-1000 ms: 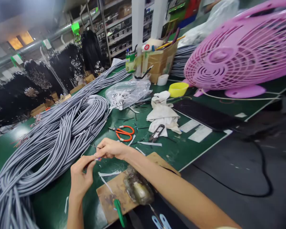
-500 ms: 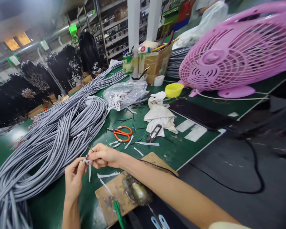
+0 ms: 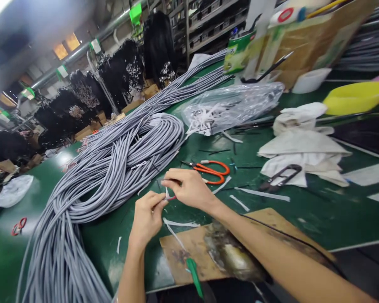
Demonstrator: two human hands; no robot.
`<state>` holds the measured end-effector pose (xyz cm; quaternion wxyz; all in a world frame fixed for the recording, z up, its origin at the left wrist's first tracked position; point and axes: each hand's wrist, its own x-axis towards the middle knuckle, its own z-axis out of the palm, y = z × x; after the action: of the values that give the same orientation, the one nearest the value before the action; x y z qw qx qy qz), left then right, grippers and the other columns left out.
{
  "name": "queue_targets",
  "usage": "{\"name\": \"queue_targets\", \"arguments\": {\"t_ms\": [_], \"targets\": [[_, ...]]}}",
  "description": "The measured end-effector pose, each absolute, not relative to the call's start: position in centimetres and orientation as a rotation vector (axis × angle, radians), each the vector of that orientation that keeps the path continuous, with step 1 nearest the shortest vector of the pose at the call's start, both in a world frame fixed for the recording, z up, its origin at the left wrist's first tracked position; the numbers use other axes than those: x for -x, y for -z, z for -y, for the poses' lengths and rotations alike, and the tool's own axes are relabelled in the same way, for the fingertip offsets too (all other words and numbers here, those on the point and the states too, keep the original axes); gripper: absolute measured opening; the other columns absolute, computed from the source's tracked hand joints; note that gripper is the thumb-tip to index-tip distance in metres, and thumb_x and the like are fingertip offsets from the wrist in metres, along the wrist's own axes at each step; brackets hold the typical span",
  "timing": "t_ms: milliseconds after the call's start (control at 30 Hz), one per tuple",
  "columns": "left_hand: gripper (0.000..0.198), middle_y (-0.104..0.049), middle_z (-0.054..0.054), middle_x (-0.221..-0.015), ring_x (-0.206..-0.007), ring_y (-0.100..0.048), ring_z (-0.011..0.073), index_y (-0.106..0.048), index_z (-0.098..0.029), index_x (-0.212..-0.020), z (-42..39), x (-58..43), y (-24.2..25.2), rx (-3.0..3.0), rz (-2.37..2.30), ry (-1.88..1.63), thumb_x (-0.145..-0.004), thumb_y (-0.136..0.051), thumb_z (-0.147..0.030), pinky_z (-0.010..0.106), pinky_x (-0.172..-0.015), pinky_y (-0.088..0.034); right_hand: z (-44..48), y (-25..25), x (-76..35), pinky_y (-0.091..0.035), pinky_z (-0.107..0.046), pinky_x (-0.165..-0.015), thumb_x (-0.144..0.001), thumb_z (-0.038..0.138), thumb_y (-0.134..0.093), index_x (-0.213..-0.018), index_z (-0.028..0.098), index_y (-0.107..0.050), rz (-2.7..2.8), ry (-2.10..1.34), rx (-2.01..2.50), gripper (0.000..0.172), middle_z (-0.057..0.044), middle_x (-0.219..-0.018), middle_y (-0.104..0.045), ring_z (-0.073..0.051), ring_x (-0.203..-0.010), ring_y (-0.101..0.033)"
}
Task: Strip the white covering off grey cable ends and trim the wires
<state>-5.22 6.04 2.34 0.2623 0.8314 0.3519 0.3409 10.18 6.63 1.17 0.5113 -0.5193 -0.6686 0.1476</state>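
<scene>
"Wire (image 3: 172,198), thin and red in the short stretch that shows, sits between your two hands, above the green table (image 3: 101,244). What are your fingers doing with it?"

"Your left hand (image 3: 150,212) pinches it between thumb and forefinger. Your right hand (image 3: 188,189) is just beside, fingers curled and their tips drawn in close; I can't tell whether they grip the wire too. A white piece (image 3: 167,192) shows between your hands, too small to make out."

"And what do you have around you?"

"Beyond your right hand lie the orange-handled scissors (image 3: 208,170), near a clear bag (image 3: 249,101) with white bits (image 3: 205,118) in it. On your left runs the big bundle of grey cable (image 3: 126,155), looped over on itself."

"Below your right forearm there's a brown board (image 3: 177,248), with a green handle (image 3: 194,275) across its front edge."

"Over on your right, dark snips (image 3: 279,171) lie against a crumpled white cloth (image 3: 303,147), and loose strips (image 3: 262,193) are between it and the board."
</scene>
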Motion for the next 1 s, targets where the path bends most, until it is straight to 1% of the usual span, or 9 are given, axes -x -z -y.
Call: {"name": "queue_targets", "arguments": {"t_ms": [133,267,400,467,567,700,833,933,1000], "targets": [[0.023,-0.057,0.002,-0.064,-0.058,-0.05,0.0125,-0.066,-0.014,-0.079,-6.0,5.5,-2.4,-2.071,-1.005,-1.098,-0.085,-0.045,-0.023,0.023,-0.057,-0.038,-6.5,-1.7,-9.6,-0.025,-0.023,-0.05,-0.076,0.021,-0.047,-0.052,0.018,-0.042,1.58,-0.493,1.216,0.025,0.003,-0.051,-0.042,-0.009,-0.05,-0.035],[0.033,-0.044,-0.003,-0.053,-0.048,-0.038,0.0094,-0.058,-0.014,-0.068,-6.5,5.3,-1.7,-1.755,-1.154,-1.228,-0.085,-0.045,-0.039,0.021,-0.048,-0.03,-6.1,-1.8,-8.6,-0.022,-0.023,-0.048,-0.076,0.025,-0.046,-0.051,0.019,-0.034,1.618,-0.673,1.102,0.028,0.005,-0.049,-0.033,-0.009,-0.049,-0.029],[0.046,-0.034,-0.006,-0.048,-0.044,-0.029,0.0073,-0.044,-0.017,-0.056,-6.7,4.4,-1.3,-1.584,-1.095,-1.232,-0.08,-0.047,-0.056,0.021,-0.043,-0.024,-5.8,-1.9,-8.2,-0.024,-0.023,-0.047,-0.078,0.045,-0.046,-0.053,0.02,-0.037,1.588,-1.041,0.844,0.037,0.005,-0.051,-0.033,-0.008,-0.05,-0.029],[0.049,-0.033,-0.006,-0.047,-0.043,-0.029,0.0068,-0.041,-0.017,-0.054,-6.6,3.9,-1.4,-1.541,-1.068,-1.238,-0.077,-0.048,-0.06,0.02,-0.042,-0.023,-5.7,-1.9,-8.1,-0.026,-0.023,-0.046,-0.077,0.055,-0.044,-0.055,0.02,-0.038,1.574,-1.103,0.791,0.043,0.005,-0.051,-0.035,-0.009,-0.05,-0.031],[0.052,-0.032,-0.006,-0.047,-0.043,-0.028,0.0059,-0.039,-0.017,-0.053,-6.5,3.5,-1.4,-1.46,-1.058,-1.235,-0.072,-0.05,-0.064,0.02,-0.041,-0.022,-5.7,-1.9,-7.9,-0.027,-0.023,-0.046,-0.076,0.061,-0.044,-0.054,0.02,-0.035,1.549,-1.131,0.769,0.046,0.005,-0.052,-0.034,-0.008,-0.05,-0.031],[0.053,-0.03,-0.007,-0.047,-0.041,-0.025,0.0044,-0.04,-0.017,-0.053,-6.8,3.5,-0.9,-1.365,-1.062,-1.225,-0.068,-0.052,-0.067,0.019,-0.039,-0.02,-6.1,-1.6,-8.0,-0.029,-0.023,-0.048,-0.08,0.053,-0.04,-0.056,0.021,-0.034,1.661,-1.055,0.86,0.04,0.005,-0.054,-0.033,-0.009,-0.052,-0.031],[0.048,-0.034,-0.008,-0.047,-0.036,-0.024,0.0027,-0.047,-0.016,-0.063,-7.3,4.1,-0.5,-1.279,-1.121,-1.18,-0.068,-0.055,-0.062,0.017,-0.036,-0.018,-6.7,-1.2,-8.9,-0.029,-0.023,-0.051,-0.081,0.033,-0.038,-0.054,0.02,-0.036,2.006,-0.78,1.32,0.03,0.004,-0.052,-0.036,-0.01,-0.052,-0.034],[0.039,-0.041,-0.008,-0.049,-0.033,-0.026,0.0022,-0.05,-0.016,-0.077,-7.5,4.6,-0.6,-1.285,-1.189,-1.199,-0.072,-0.056,-0.054,0.017,-0.035,-0.017,-7.2,-0.9,-10.1,-0.033,-0.023,-0.051,-0.073,0.026,-0.052,-0.049,0.019,-0.046,2.11,-0.724,1.526,0.025,0.003,-0.048,-0.046,-0.011,-0.05,-0.043],[0.035,-0.049,-0.006,-0.055,-0.033,-0.028,0.0018,-0.051,-0.016,-0.085,-7.6,5.0,-0.9,-1.299,-1.228,-1.252,-0.075,-0.056,-0.049,0.017,-0.035,-0.019,-7.7,-0.7,-11.3,-0.039,-0.023,-0.057,-0.068,0.022,-0.059,-0.055,0.02,-0.058,2.084,-0.695,1.62,0.013,0.0,-0.057,-0.059,-0.013,-0.057,-0.053]]}}
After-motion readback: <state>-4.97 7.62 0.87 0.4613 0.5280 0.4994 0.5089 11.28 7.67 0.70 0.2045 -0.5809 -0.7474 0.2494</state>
